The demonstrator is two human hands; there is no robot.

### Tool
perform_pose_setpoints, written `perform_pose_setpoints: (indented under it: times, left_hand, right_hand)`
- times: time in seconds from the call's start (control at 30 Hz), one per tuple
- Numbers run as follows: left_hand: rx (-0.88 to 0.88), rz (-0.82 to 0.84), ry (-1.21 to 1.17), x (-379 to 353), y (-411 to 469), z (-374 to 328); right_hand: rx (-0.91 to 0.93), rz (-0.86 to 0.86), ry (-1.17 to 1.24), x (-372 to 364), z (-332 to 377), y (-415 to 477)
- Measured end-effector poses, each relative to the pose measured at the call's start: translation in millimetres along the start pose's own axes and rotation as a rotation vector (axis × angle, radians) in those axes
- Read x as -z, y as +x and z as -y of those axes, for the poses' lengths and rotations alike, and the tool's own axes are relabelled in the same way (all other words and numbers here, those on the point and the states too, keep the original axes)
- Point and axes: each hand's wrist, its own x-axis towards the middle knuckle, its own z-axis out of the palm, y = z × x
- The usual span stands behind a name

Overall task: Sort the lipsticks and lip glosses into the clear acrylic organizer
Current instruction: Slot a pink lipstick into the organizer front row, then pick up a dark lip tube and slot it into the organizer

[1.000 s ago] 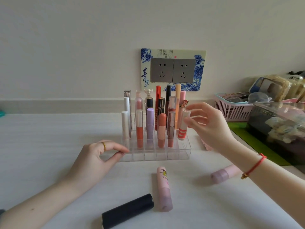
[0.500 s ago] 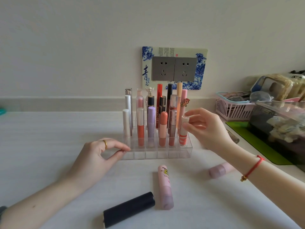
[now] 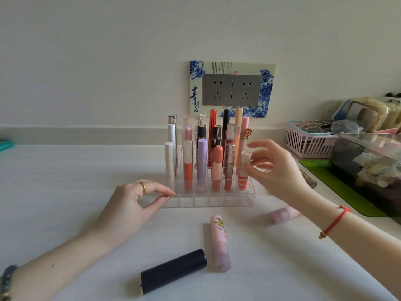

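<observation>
Mid-frame, the right hand [image 3: 280, 170] pinches a striped lip gloss [image 3: 244, 174] into the end slot of the clear acrylic organizer [image 3: 208, 201], the left hand [image 3: 130, 205] pinching its corner; next, probably release and fetch the pink tube [image 3: 219, 244].

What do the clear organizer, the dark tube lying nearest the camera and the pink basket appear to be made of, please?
The organizer looks like glossy clear acrylic or similar plastic: tubes show through its walls. The dark tube seems matte plastic, showing only soft highlights, with a gold-looking rim. The pink basket is likely moulded plastic, given its slatted walls.
</observation>
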Motion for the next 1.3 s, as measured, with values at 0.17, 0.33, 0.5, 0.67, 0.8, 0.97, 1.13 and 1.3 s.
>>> perform_pose_setpoints:
  times: [0.17,0.33,0.5,0.67,0.8,0.97,1.13,1.3]
  left_hand:
    - [0.039,0.023,-0.007,1.1,-1.2,-8.2]
    - [0.045,0.042,-0.070,14.4,-5.4,-25.9]
    - [-0.015,0.240,-0.081,28.9,-26.3,-38.9]
    - [-0.085,0.530,0.084,34.4,-44.3,-43.3]
    - [-0.133,0.531,0.180,30.1,-44.2,-44.3]
    - [-0.104,0.475,0.186,29.4,-45.2,-40.5]
    - [-0.076,0.376,0.110,28.1,-36.8,-37.5]
    - [-0.081,0.184,0.003,25.7,-7.1,-37.2]
  right_hand:
    - [0.090,-0.111,-0.016,8.7,23.6,-1.0]
    - [0.237,0.043,-0.034,4.4,60.4,-15.9]
    - [0.347,0.516,-0.151,-13.5,83.0,-44.8]
    - [0.410,0.748,-0.272,-26.9,83.4,-60.8]
    - [0.418,0.791,-0.327,-30.0,77.4,-65.0]
    - [0.415,0.781,-0.303,-31.1,76.5,-64.5]
    - [0.328,0.635,-0.151,-27.6,83.9,-55.0]
    - [0.216,0.451,0.207,-40.1,92.9,-30.5]
